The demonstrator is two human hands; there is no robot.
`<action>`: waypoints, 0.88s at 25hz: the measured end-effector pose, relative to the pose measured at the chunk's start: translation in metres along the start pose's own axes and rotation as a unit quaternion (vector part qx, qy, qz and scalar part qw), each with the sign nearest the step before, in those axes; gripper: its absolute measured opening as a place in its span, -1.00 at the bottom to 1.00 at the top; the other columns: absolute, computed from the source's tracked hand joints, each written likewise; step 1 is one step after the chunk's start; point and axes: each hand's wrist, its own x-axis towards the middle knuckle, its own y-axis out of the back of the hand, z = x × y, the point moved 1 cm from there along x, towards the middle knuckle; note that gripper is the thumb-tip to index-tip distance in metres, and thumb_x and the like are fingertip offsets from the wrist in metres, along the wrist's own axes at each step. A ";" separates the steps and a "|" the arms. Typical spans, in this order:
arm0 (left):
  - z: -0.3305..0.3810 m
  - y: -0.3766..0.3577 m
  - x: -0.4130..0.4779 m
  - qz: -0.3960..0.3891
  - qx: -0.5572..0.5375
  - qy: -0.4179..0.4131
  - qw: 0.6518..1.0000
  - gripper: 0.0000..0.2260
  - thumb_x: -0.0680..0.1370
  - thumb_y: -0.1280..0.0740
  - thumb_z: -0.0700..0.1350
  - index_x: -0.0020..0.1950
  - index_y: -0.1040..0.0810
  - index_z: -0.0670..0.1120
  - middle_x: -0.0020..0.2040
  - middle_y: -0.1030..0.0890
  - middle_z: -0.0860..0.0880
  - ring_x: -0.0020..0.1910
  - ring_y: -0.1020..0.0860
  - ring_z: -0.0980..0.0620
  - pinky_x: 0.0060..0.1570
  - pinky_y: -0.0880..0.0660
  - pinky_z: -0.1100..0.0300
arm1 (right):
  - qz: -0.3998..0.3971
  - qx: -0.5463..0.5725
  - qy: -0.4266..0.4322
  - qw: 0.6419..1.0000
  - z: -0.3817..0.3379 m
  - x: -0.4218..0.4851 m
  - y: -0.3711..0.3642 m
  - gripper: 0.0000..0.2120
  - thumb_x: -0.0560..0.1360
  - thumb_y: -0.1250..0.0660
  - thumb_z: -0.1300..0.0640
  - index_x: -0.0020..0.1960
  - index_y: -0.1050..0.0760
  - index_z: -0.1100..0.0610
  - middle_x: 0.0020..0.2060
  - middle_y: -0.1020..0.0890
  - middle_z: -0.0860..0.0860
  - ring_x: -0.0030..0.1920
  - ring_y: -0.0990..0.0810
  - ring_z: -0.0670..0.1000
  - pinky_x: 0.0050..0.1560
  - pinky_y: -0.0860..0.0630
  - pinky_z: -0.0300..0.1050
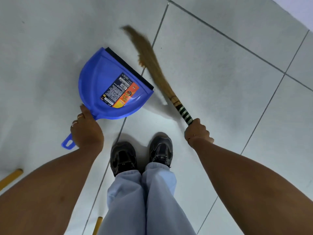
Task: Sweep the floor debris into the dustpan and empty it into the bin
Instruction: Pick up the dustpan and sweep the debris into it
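A blue dustpan (101, 78) with a black rubber lip and a printed label lies on the pale tiled floor (211, 65), its mouth facing up and to the right. My left hand (86, 133) grips its handle, whose looped end sticks out below the hand. My right hand (197, 131) holds the striped handle of a straw broom (152, 61). The bristles lie just beyond the dustpan's lip and look blurred. I cannot make out any debris on the tiles. No bin is in view.
My two feet in dark shoes (141, 153) stand close behind the dustpan. A yellow stick end (11, 177) lies at the left edge and another yellow stick (98, 224) shows near the bottom. Dark grout lines cross the tiles.
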 end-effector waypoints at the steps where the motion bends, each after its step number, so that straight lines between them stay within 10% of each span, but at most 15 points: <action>1: -0.002 -0.002 0.004 0.003 0.005 -0.004 1.000 -0.47 0.52 -0.17 -0.39 0.47 -0.06 -0.30 0.15 -0.46 -0.44 0.03 -0.47 -0.45 0.06 -0.39 -0.25 | 0.002 -0.024 0.002 1.000 0.003 0.003 -0.006 -0.71 0.54 -0.14 0.22 0.25 -0.37 0.09 0.18 -0.51 0.13 0.23 -0.46 0.17 0.24 -0.32 0.14; 11: -0.019 -0.016 0.015 -0.005 -0.091 0.051 0.994 -0.60 0.43 -0.23 -0.47 0.26 -0.31 -0.34 0.08 -0.51 -0.42 0.06 -0.47 -0.44 0.23 -0.35 -0.22 | 0.108 -0.020 0.018 0.994 0.041 0.011 -0.014 -0.70 0.50 -0.14 0.33 0.20 -0.41 0.19 0.13 -0.49 0.20 0.18 -0.45 0.24 0.27 -0.27 0.15; 22: -0.066 -0.016 0.010 -0.011 -0.036 0.080 0.996 -0.55 0.43 -0.23 -0.46 0.31 -0.28 -0.32 0.05 -0.51 -0.43 0.02 -0.48 -0.47 0.10 -0.38 -0.24 | 0.049 -0.098 0.058 0.992 0.013 -0.003 -0.039 -0.71 0.50 -0.14 0.29 0.20 -0.42 0.13 0.14 -0.51 0.16 0.20 -0.46 0.21 0.25 -0.28 0.19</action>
